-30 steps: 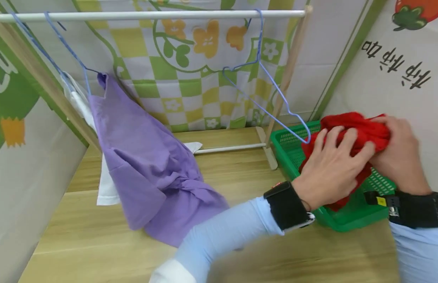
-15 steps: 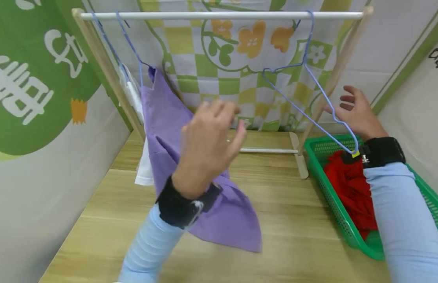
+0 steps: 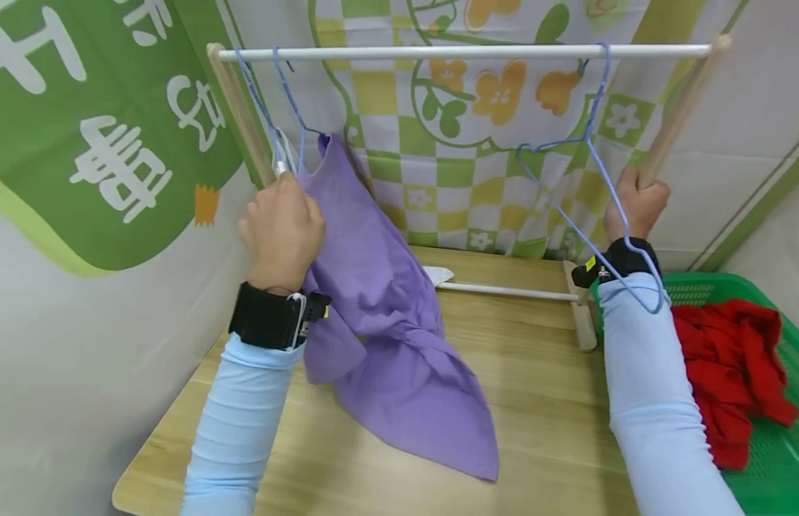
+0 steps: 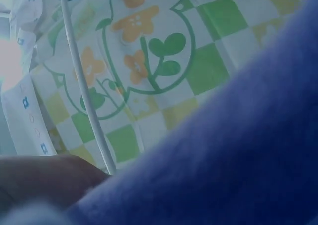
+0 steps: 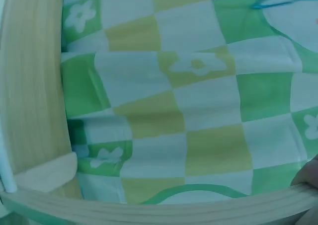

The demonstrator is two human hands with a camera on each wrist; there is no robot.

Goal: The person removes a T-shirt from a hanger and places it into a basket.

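The left hand (image 3: 281, 231) had its grip curled tight around the top of the purple shirt (image 3: 380, 315), right up by its blue hanger (image 3: 289, 115) at the left end of the white rail (image 3: 463, 51), with the hem trailing down onto the worktop (image 3: 541, 401). The right hand (image 3: 636, 204) was wrapped around the rack's right wooden post (image 3: 679, 115). My guess: yank that shirt sideways and the light rack could tip or skid, which is probably why the post was being held. An empty blue hanger (image 3: 589, 172) dangled across the right forearm, easy to snag. A green basket (image 3: 769, 459) with red clothes (image 3: 728, 373) sat just right of the rack.
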